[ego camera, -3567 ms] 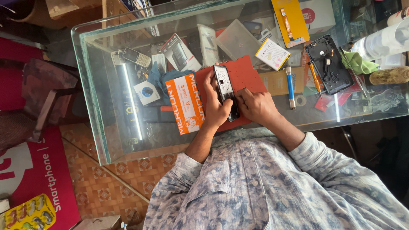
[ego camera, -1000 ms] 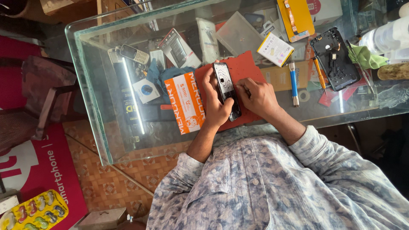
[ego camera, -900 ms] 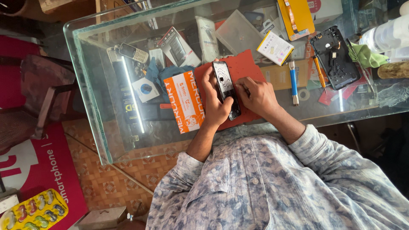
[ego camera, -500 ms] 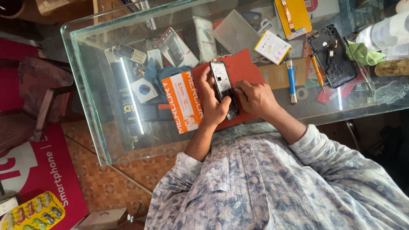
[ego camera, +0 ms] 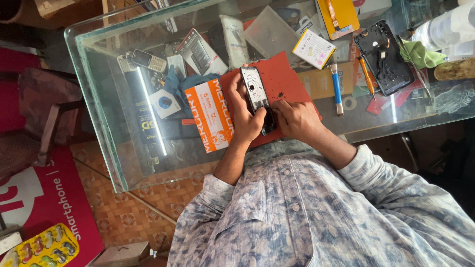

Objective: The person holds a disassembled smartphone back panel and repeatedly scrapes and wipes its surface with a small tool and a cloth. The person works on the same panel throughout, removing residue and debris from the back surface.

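Note:
My left hand (ego camera: 245, 116) grips a dark phone (ego camera: 256, 94) with its back cover off, holding it above a red mat (ego camera: 289, 79) on the glass table (ego camera: 106, 133). My right hand (ego camera: 297, 118) has its fingers curled against the phone's near end, pinching at its edge. Whether a small tool sits between those fingers cannot be made out. An orange and white box (ego camera: 213, 116) lies just left of my left hand. My patterned shirt sleeves fill the lower part of the view.
Right of the mat lie a blue screwdriver (ego camera: 336, 89), an orange screwdriver (ego camera: 367, 74), a black phone frame (ego camera: 383, 57) and a green cloth (ego camera: 420, 53). A white and yellow battery (ego camera: 313, 48) lies beyond it; a small keypad phone (ego camera: 148, 60) lies far left.
Both hands stay on the phone over the red mat. My right fingers have shifted slightly along its near end, and the view has drifted a little.

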